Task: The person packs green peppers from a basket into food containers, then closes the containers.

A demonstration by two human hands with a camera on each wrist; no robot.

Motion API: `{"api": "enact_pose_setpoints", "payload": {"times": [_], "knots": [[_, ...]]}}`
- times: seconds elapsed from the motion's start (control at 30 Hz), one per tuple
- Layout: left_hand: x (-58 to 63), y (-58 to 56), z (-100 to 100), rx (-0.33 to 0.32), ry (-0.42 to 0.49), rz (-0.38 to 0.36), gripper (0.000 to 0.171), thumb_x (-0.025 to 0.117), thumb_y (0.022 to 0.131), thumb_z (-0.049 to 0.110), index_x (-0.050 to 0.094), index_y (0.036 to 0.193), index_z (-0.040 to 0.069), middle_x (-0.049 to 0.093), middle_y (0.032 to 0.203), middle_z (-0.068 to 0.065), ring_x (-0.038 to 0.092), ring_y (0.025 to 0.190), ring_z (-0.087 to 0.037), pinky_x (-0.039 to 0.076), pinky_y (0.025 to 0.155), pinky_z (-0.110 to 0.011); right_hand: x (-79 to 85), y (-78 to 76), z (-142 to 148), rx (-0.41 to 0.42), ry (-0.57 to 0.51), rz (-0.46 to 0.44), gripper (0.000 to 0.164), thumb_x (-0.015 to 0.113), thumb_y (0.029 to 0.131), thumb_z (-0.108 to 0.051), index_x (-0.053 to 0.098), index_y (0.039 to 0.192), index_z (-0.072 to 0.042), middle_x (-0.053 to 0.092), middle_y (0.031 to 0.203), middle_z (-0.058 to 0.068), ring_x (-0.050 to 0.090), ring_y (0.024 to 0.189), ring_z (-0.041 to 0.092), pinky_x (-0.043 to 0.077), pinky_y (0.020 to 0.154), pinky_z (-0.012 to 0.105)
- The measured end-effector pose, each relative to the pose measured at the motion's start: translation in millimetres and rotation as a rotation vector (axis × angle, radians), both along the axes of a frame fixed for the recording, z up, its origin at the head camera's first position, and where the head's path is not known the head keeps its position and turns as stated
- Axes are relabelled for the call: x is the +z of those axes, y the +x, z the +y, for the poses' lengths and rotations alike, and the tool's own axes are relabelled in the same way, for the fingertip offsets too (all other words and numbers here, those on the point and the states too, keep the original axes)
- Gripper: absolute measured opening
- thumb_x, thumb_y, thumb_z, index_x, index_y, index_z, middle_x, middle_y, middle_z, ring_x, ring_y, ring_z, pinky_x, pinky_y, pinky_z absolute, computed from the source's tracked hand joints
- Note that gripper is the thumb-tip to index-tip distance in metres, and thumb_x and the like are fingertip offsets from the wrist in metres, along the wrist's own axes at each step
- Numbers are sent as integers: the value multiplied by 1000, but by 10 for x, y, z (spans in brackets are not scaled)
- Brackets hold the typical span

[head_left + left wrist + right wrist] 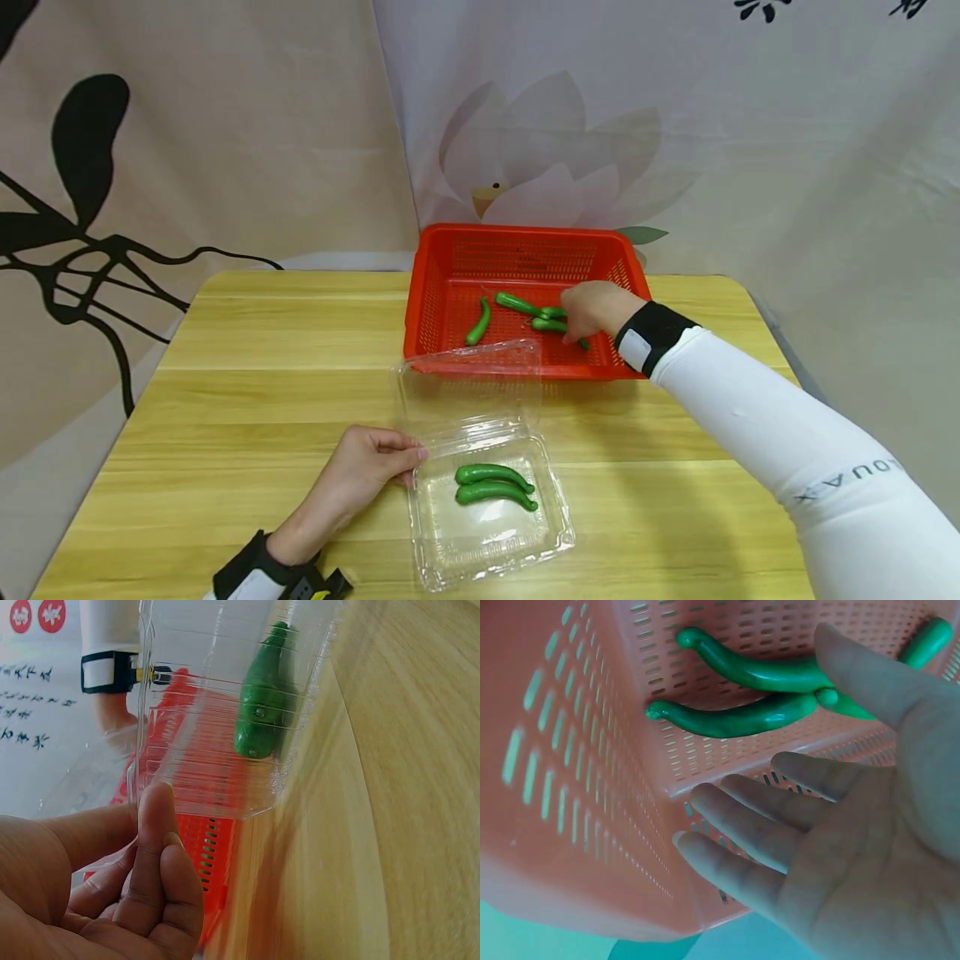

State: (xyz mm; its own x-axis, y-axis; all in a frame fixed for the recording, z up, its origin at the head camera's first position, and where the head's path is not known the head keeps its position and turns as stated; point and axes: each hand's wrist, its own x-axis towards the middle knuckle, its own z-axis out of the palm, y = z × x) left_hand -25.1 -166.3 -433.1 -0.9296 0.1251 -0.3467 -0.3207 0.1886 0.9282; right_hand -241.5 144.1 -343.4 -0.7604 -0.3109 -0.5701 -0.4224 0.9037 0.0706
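Observation:
My left hand (367, 468) pinches the left rim of a clear plastic clamshell box (487, 550) between thumb and fingers. Two green chili peppers (491, 492) lie side by side in the box's base, and the clear lid (468, 392) is folded back, touching the front of a red basket (525, 233). Inside that basket, my right hand (597, 308) is lowered over several green chili peppers (517, 303). In the right wrist view its fingers are spread and extended, with the thumb near two long peppers (735, 716); nothing is gripped.
Everything stands on a light wooden table (262, 392). Behind its far edge hangs a printed cloth (300, 125) with dark plant and lotus shapes. The basket has slotted side walls and sits by the far edge.

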Motion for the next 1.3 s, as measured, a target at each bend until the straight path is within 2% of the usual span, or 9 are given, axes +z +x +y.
{"api": "enact_pose_setpoints", "payload": {"times": [0.1, 0.4, 0.7, 0.87, 1.1, 1.3], "knots": [[10, 0, 0, 2, 0, -2, 18, 79, 94, 8, 77, 100, -8, 75, 84, -14, 67, 65, -18, 57, 61, -29, -22, -1, -30, -7, -3, -9, 30, 82, 93, -29, 63, 102, -7, 60, 90, 7, 55, 87, 25, 48, 83, 38], [10, -5, 14, 1, 16, -12, 18, 80, 93, 9, 77, 99, -8, 73, 76, -12, 67, 64, -18, 57, 62, -30, -148, -85, -85, -30, -56, -33, 21, 80, 95, -18, 63, 98, -7, 56, 86, 6, 55, 86, 24, 46, 80, 33], [18, 0, 5, 0, 25, -12, 19, 79, 94, 8, 77, 100, -9, 74, 81, -14, 67, 64, -19, 58, 61, -30, -250, -173, -92, 25, -38, 6, 27, 86, 89, -17, 62, 97, -7, 59, 87, 6, 55, 88, 25, 49, 82, 35], [30, -5, 4, -2, 27, -9, 19, 79, 94, 8, 77, 100, -9, 74, 80, -14, 67, 64, -18, 58, 61, -30, -274, -183, -89, 68, -30, 24, 26, 84, 91, -16, 59, 92, -8, 56, 86, 5, 54, 86, 24, 48, 81, 35], [28, -1, 6, -7, 37, -7, 19, 79, 94, 8, 77, 100, -10, 73, 78, -14, 67, 63, -18, 58, 62, -31, -329, -200, -75, 79, -31, 10, 22, 77, 90, -1, 58, 84, -9, 52, 82, 6, 51, 80, 24, 43, 73, 32], [16, 0, -4, -4, 31, -6, 19, 79, 94, 8, 77, 100, -10, 73, 79, -14, 67, 63, -18, 58, 61, -31, -292, -216, -76, 112, -14, 17, 23, 78, 89, -2, 57, 82, -10, 53, 81, 5, 50, 79, 24, 43, 73, 33]]}}
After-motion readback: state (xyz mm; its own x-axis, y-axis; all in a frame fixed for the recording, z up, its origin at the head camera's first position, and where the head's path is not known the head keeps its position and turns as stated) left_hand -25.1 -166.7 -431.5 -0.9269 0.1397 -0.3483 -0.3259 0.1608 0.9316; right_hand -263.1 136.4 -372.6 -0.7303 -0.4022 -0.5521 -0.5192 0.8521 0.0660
